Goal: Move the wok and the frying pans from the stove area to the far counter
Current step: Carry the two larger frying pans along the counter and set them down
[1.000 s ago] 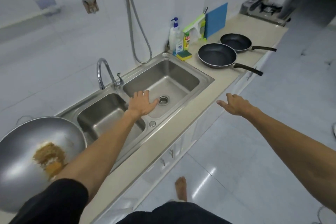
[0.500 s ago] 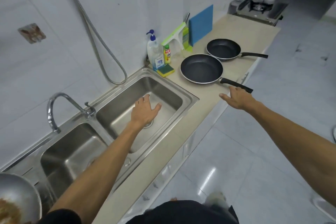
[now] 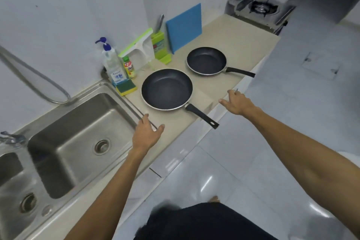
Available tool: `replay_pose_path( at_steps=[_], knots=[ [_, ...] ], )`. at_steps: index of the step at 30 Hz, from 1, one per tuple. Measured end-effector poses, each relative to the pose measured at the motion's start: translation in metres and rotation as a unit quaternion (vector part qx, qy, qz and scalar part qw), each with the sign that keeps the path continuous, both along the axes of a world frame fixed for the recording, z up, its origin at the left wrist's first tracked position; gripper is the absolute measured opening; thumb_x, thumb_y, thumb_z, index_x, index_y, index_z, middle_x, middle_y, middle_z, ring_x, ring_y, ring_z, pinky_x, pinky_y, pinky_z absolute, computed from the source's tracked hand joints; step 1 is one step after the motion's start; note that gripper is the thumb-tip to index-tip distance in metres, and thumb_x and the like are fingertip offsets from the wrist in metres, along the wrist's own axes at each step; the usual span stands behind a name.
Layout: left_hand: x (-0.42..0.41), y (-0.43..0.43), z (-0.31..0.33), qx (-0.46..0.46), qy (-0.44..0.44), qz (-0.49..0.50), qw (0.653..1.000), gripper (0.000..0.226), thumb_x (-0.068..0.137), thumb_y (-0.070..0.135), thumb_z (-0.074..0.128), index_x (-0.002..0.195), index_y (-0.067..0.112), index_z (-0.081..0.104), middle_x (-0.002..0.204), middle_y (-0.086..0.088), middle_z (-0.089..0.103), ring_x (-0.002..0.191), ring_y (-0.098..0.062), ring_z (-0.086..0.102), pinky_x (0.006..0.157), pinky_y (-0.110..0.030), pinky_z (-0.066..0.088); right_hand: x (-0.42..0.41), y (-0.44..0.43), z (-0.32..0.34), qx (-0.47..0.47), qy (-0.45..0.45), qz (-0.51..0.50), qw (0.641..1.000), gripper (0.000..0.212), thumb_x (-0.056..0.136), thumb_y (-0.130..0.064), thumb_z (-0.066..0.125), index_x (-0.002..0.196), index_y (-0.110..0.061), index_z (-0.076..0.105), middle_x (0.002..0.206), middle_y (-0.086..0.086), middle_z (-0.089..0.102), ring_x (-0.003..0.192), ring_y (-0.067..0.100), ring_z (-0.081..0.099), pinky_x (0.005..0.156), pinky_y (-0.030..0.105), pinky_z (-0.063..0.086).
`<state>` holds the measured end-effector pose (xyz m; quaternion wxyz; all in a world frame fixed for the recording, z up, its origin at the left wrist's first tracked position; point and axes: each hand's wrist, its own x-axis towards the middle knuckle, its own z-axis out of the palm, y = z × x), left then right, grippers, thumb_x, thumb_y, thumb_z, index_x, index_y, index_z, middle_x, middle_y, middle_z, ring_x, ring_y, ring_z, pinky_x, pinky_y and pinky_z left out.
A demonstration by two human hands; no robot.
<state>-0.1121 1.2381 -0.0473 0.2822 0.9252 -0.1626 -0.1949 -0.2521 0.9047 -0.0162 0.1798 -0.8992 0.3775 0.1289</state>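
Observation:
Two black frying pans lie on the beige counter [image 3: 229, 41]. The larger pan [image 3: 166, 89] is nearer, its black handle pointing down-right past the counter's edge. The smaller pan [image 3: 206, 60] lies behind it, with its handle pointing right. My left hand [image 3: 147, 135] hovers open over the counter edge, just below and left of the larger pan. My right hand [image 3: 236, 101] is open to the right of that pan's handle, off the counter's front edge. Neither hand touches a pan. The wok is out of view.
A steel double sink [image 3: 74, 138] fills the left. Soap bottle [image 3: 113, 64], sponge [image 3: 126, 87], small green-capped bottle [image 3: 129, 67], knife holder [image 3: 158, 43] and blue cutting board [image 3: 184, 27] line the wall. A gas stove [image 3: 261, 9] stands at the counter's far end. White tiled floor lies on the right.
The view has swung right along the counter and the wok has left the frame. Both hands have moved closer to the larger pan; my left hand went from over the sink to the counter.

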Motion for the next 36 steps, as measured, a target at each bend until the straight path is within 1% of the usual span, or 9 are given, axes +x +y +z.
replay_pose_path(
  at_steps=[7, 13, 18, 25, 27, 29, 30, 32, 36],
  knots=[
    [-0.036, -0.100, -0.020, 0.002, 0.051, 0.050, 0.997, 0.087, 0.088, 0.054, 0.065, 0.154, 0.011, 0.029, 0.153, -0.017, 0.047, 0.136, -0.036, 0.050, 0.105, -0.049, 0.046, 0.020, -0.096, -0.011, 0.062, -0.019, 0.019, 0.998, 0.075, 0.103, -0.055, 0.046, 0.153, 0.000, 0.031, 0.153, 0.033, 0.040, 0.138, 0.049, 0.044, 0.112, 0.057, 0.038],
    [-0.016, -0.158, -0.041, -0.007, 0.067, 0.112, 0.991, 0.086, 0.089, 0.056, 0.062, 0.155, 0.011, 0.029, 0.150, -0.017, 0.052, 0.133, -0.037, 0.053, 0.105, -0.049, 0.046, 0.063, -0.163, -0.037, 0.070, 0.010, 0.066, 0.995, 0.074, 0.103, -0.053, 0.046, 0.154, 0.000, 0.029, 0.154, 0.032, 0.037, 0.139, 0.049, 0.043, 0.112, 0.057, 0.038],
    [-0.022, -0.197, -0.073, -0.009, 0.126, 0.161, 0.979, 0.088, 0.088, 0.058, 0.064, 0.155, 0.015, 0.025, 0.146, -0.020, 0.054, 0.128, -0.041, 0.056, 0.103, -0.051, 0.047, 0.098, -0.212, -0.072, 0.053, 0.048, 0.100, 0.992, 0.073, 0.103, -0.052, 0.047, 0.153, -0.001, 0.031, 0.154, 0.031, 0.039, 0.140, 0.048, 0.043, 0.112, 0.056, 0.039],
    [-0.050, -0.233, -0.086, 0.039, 0.197, 0.168, 0.965, 0.093, 0.090, 0.059, 0.062, 0.157, 0.011, 0.020, 0.151, -0.019, 0.051, 0.133, -0.039, 0.053, 0.106, -0.050, 0.046, 0.110, -0.269, -0.092, 0.051, -0.044, 0.123, 0.990, 0.055, 0.104, -0.032, 0.055, 0.142, 0.007, 0.049, 0.145, 0.033, 0.053, 0.134, 0.049, 0.050, 0.108, 0.052, 0.043],
    [-0.054, -0.242, -0.087, 0.028, 0.205, 0.181, 0.962, 0.087, 0.091, 0.057, 0.062, 0.155, 0.010, 0.026, 0.142, -0.016, 0.059, 0.127, -0.037, 0.058, 0.099, -0.046, 0.048, 0.113, -0.285, -0.095, 0.049, -0.052, 0.127, 0.989, 0.052, 0.104, -0.029, 0.057, 0.141, 0.007, 0.051, 0.143, 0.033, 0.054, 0.131, 0.050, 0.052, 0.106, 0.053, 0.044],
    [-0.060, -0.253, -0.088, 0.005, 0.213, 0.204, 0.956, 0.068, 0.092, 0.048, 0.064, 0.142, 0.010, 0.039, 0.117, -0.010, 0.066, 0.107, -0.034, 0.065, 0.086, -0.040, 0.051, 0.116, -0.301, -0.101, 0.037, -0.040, 0.139, 0.989, 0.051, 0.103, -0.028, 0.057, 0.140, 0.007, 0.050, 0.139, 0.034, 0.055, 0.127, 0.050, 0.053, 0.104, 0.056, 0.046],
    [-0.064, -0.258, -0.089, -0.008, 0.220, 0.221, 0.950, 0.054, 0.094, 0.043, 0.064, 0.131, 0.010, 0.042, 0.107, -0.008, 0.065, 0.096, -0.032, 0.066, 0.080, -0.040, 0.053, 0.119, -0.309, -0.106, 0.027, -0.031, 0.146, 0.988, 0.050, 0.103, -0.027, 0.057, 0.139, 0.007, 0.050, 0.136, 0.035, 0.056, 0.124, 0.051, 0.053, 0.102, 0.056, 0.046],
    [-0.072, -0.269, -0.092, -0.044, 0.247, 0.279, 0.927, 0.033, 0.097, 0.029, 0.060, 0.116, 0.010, 0.042, 0.099, -0.013, 0.063, 0.085, -0.032, 0.068, 0.075, -0.045, 0.057, 0.126, -0.324, -0.111, 0.011, -0.002, 0.159, 0.987, 0.048, 0.102, -0.027, 0.057, 0.135, 0.008, 0.050, 0.131, 0.036, 0.057, 0.119, 0.052, 0.054, 0.098, 0.056, 0.046],
    [-0.078, -0.293, -0.092, -0.185, 0.292, 0.416, 0.841, 0.027, 0.098, 0.010, 0.056, 0.120, 0.007, 0.041, 0.108, -0.021, 0.063, 0.069, -0.028, 0.074, 0.057, -0.035, 0.057, 0.142, -0.347, -0.123, 0.003, 0.063, 0.206, 0.977, 0.049, 0.101, -0.033, 0.057, 0.132, 0.004, 0.049, 0.132, 0.031, 0.055, 0.121, 0.048, 0.053, 0.099, 0.055, 0.045]
  ],
)
